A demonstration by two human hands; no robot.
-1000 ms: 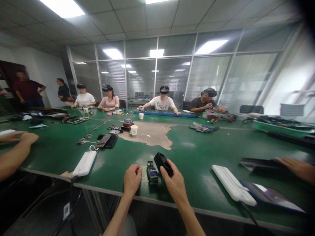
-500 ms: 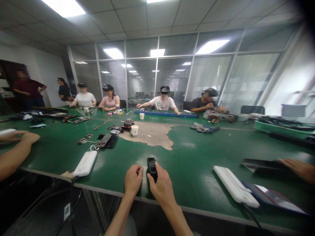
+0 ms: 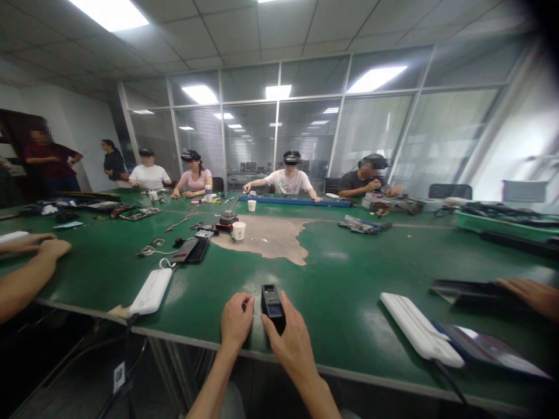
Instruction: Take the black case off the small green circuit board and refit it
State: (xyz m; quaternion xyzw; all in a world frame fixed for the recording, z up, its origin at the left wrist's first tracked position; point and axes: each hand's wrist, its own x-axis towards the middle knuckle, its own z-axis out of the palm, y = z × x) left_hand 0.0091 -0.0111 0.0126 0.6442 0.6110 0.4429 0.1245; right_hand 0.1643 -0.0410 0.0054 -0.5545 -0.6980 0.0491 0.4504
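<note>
My right hand point(image 3: 290, 337) grips a small black handheld device with a little screen point(image 3: 273, 308), thumb on its left side and fingers along its right. The device points away from me just above or on the green table point(image 3: 340, 302), near its front edge; I cannot tell if it touches the surface. Beside it, a short gap to the left, my left hand point(image 3: 237, 320) rests curled on the tabletop. Its fingers are bent in, and whatever may be inside them is hidden.
White power banks lie left point(image 3: 151, 291) and right point(image 3: 419, 329). Ahead are a paper cup point(image 3: 239, 231), a dark phone-like slab point(image 3: 198, 250), glasses point(image 3: 151, 247) and gloves point(image 3: 360, 225). Neighbours' hands rest at the left point(image 3: 52, 247) and right point(image 3: 530, 294). Co-workers sit opposite.
My right hand has turned the black device a little, so its screen now shows between thumb and fingers. My left hand has stayed in place.
</note>
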